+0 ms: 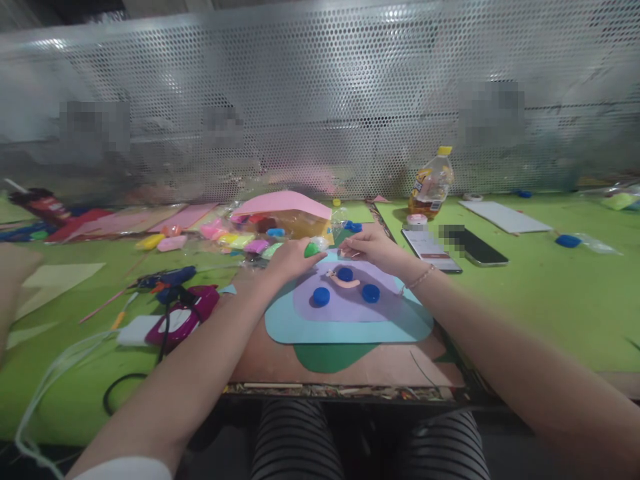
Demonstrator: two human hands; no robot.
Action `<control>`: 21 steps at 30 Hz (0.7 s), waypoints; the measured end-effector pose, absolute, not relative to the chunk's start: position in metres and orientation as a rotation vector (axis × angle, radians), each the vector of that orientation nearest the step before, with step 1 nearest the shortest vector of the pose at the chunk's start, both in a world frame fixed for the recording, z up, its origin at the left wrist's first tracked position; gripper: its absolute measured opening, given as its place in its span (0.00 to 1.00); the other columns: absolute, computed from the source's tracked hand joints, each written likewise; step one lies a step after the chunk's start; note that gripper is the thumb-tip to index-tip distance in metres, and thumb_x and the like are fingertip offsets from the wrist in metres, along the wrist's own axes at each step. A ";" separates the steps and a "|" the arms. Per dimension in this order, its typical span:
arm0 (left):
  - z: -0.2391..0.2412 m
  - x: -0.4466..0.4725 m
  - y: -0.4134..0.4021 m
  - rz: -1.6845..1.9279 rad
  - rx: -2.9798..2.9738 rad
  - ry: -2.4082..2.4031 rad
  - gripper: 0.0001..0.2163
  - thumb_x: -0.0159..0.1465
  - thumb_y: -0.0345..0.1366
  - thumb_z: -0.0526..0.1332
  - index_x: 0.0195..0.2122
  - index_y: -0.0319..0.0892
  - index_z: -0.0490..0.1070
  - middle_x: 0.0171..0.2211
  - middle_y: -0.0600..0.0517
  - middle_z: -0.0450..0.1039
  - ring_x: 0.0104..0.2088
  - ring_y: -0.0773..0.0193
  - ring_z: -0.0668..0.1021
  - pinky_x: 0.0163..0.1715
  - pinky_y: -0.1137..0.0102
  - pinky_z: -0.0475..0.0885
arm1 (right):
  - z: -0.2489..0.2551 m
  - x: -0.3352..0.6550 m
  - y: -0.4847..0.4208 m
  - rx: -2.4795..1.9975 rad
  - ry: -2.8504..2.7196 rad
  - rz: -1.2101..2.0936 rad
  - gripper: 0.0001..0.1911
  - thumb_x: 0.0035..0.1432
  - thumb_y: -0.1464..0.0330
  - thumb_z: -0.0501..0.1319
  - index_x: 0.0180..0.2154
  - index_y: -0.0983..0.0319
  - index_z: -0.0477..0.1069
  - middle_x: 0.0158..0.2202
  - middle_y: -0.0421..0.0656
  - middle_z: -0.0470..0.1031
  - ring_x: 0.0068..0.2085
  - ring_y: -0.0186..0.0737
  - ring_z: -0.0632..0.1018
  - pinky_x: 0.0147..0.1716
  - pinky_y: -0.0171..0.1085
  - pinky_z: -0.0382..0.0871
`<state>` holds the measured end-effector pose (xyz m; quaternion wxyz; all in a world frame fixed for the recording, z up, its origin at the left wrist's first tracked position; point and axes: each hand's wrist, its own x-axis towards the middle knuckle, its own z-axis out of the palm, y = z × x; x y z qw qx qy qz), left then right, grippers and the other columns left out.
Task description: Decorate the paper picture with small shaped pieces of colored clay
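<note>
My left hand (pixel 291 259) is closed at the far edge of the layered paper, with a small green lump (pixel 311 250), perhaps clay, between its fingers. Opposite it, my right hand (pixel 374 246) makes a pinch; a tiny pale bit shows at the fingertips, too small to name. Below both hands lies a light blue rounded paper (pixel 350 333) with a lilac paper (pixel 345 312) on top. Three blue bottle caps (pixel 321 297) rest on the lilac paper around a curved peach-coloured clay strip (pixel 345 283). Green paper (pixel 335 358) sticks out underneath.
Bagged coloured clay (pixel 242 241) and pink paper (pixel 285 203) lie behind my left hand. A magenta device (pixel 200 313) with cables sits left. To the right are two phones (pixel 477 247), a drink bottle (pixel 433 183) and a white sheet (pixel 505 217). A perforated metal panel (pixel 320 100) stands behind.
</note>
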<state>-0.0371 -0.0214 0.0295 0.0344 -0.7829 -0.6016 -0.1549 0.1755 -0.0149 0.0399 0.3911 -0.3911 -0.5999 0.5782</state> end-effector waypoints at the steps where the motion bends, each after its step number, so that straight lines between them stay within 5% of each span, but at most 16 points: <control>1: 0.030 -0.037 -0.022 -0.482 -2.410 -1.844 0.25 0.58 0.59 0.49 0.37 0.41 0.67 0.34 0.45 0.74 0.35 0.55 0.75 0.29 0.69 0.63 | 0.039 0.175 -0.014 -0.991 -1.484 1.519 0.06 0.52 0.69 0.64 0.27 0.66 0.75 0.26 0.43 0.75 0.29 0.31 0.74 0.31 0.30 0.69; 7: 0.028 -0.038 -0.020 -0.483 -2.429 -1.827 0.25 0.58 0.59 0.48 0.36 0.41 0.67 0.33 0.45 0.74 0.34 0.55 0.75 0.27 0.69 0.62 | 0.035 0.175 -0.010 -1.013 -1.457 1.554 0.02 0.51 0.74 0.64 0.30 0.66 0.75 0.25 0.41 0.74 0.28 0.29 0.73 0.29 0.28 0.69; 16: 0.029 -0.039 -0.021 -0.504 -2.457 -1.830 0.25 0.58 0.59 0.49 0.36 0.41 0.67 0.31 0.45 0.73 0.33 0.55 0.75 0.27 0.68 0.62 | 0.033 0.180 -0.007 -0.953 -1.648 1.399 0.13 0.38 0.67 0.71 0.23 0.65 0.69 0.23 0.38 0.71 0.21 0.25 0.66 0.17 0.27 0.56; 21: 0.030 -0.038 -0.021 -0.479 -2.435 -1.834 0.24 0.58 0.58 0.50 0.36 0.41 0.67 0.32 0.45 0.74 0.34 0.54 0.75 0.28 0.68 0.63 | 0.037 0.179 -0.009 -0.985 -1.546 1.504 0.08 0.45 0.69 0.69 0.26 0.66 0.73 0.23 0.39 0.72 0.22 0.26 0.68 0.21 0.27 0.65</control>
